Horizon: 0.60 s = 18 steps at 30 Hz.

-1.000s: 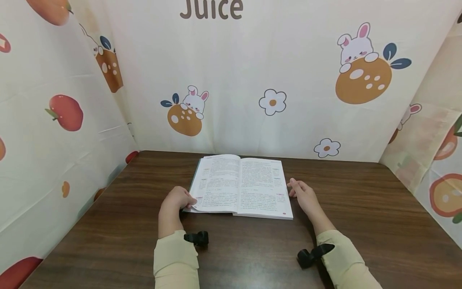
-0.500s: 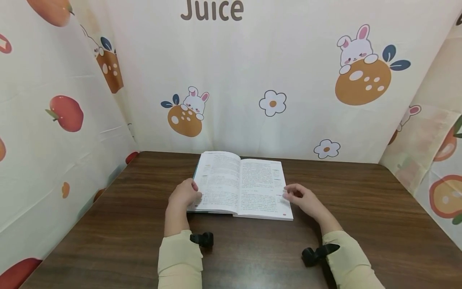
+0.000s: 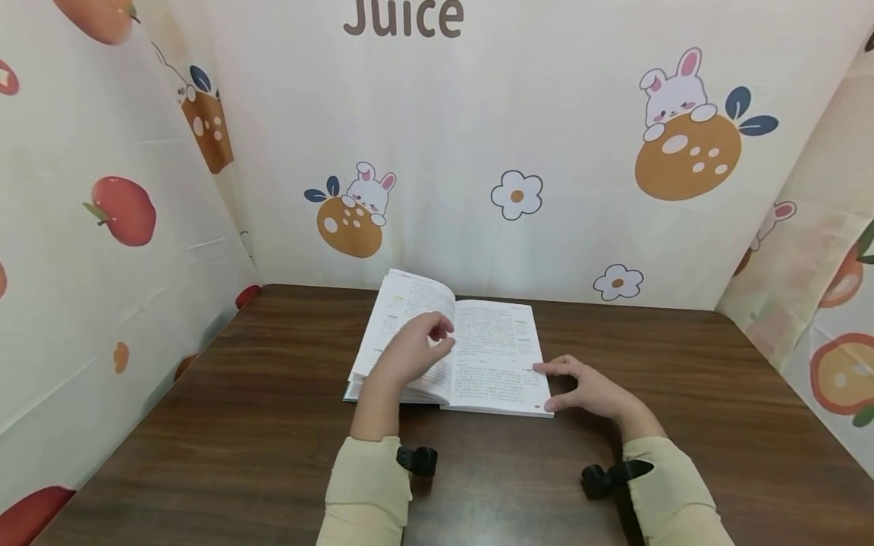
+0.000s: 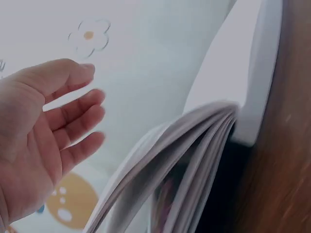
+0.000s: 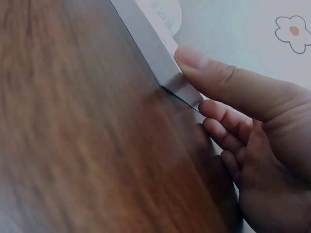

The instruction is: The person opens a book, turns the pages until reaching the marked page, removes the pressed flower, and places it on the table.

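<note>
An open book (image 3: 495, 356) with printed pages lies on the table, its left pages (image 3: 403, 292) lifted and arched. My left hand (image 3: 413, 349) hovers over the left pages near the spine, fingers loosely bent and holding nothing. In the left wrist view, the left hand (image 4: 43, 131) is apart from the fanned page edges (image 4: 189, 155). My right hand (image 3: 587, 387) is at the book's lower right side. The right wrist view shows its thumb (image 5: 194, 60) over the corner of the page block (image 5: 160, 53), with the other fingertips curled against the side by the cover.
The brown wooden table (image 3: 232, 425) extends around the book. A white curtain (image 3: 444, 136) with fruit, rabbit and flower prints stands behind it and along both sides. Black wrist cameras (image 3: 418, 460) sit on both cuffs.
My left hand has left the book's left edge and moved right across the pages toward the spine. The left pages have risen. My right hand has come onto the lower right corner.
</note>
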Each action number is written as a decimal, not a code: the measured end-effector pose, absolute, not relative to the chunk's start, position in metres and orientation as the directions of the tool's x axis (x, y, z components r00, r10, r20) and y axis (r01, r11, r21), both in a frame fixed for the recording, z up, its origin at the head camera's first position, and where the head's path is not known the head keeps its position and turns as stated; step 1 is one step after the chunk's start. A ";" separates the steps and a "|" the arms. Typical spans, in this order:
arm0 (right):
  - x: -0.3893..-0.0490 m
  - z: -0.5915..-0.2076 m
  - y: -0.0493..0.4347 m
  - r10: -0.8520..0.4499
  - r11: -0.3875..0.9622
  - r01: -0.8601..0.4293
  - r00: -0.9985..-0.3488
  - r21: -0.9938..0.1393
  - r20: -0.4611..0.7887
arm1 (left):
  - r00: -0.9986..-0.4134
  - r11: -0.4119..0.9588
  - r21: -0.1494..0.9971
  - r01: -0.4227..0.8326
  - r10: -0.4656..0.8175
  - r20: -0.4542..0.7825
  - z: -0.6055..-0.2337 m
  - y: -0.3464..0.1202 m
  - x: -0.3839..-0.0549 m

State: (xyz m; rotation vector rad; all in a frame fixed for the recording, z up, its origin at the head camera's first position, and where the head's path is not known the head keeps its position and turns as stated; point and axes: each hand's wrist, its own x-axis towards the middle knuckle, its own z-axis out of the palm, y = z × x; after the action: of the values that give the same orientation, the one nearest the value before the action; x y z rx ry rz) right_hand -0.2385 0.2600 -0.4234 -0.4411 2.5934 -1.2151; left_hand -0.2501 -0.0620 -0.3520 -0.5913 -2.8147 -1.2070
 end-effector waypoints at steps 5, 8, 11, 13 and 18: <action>-0.239 -0.424 0.258 -0.352 0.624 -0.168 -0.932 -0.764 -0.083 | -0.909 0.629 0.695 0.349 0.408 0.087 -0.354 -0.046 -0.247; -0.240 -0.425 0.256 -0.342 0.630 -0.168 -0.936 -0.758 -0.077 | -0.904 0.642 0.685 0.344 0.423 0.058 -0.357 -0.040 -0.247; -0.240 -0.425 0.255 -0.334 0.641 -0.173 -0.940 -0.748 -0.068 | -0.903 0.666 0.667 0.334 0.430 0.022 -0.362 -0.037 -0.248; -0.240 -0.425 0.255 -0.330 0.648 -0.176 -0.942 -0.741 -0.065 | -0.903 0.690 0.652 0.314 0.429 -0.018 -0.366 -0.035 -0.249; -0.240 -0.425 0.254 -0.325 0.657 -0.184 -0.944 -0.731 -0.055 | -0.898 0.740 0.610 0.282 0.427 -0.102 -0.377 -0.031 -0.250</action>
State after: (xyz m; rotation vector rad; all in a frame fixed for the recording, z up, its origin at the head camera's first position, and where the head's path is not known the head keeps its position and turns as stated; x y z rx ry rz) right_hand -0.2401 0.2536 -0.4248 -0.4179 2.6926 -1.1570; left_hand -0.2501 -0.0315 -0.3771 -0.6525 -3.1485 -1.0389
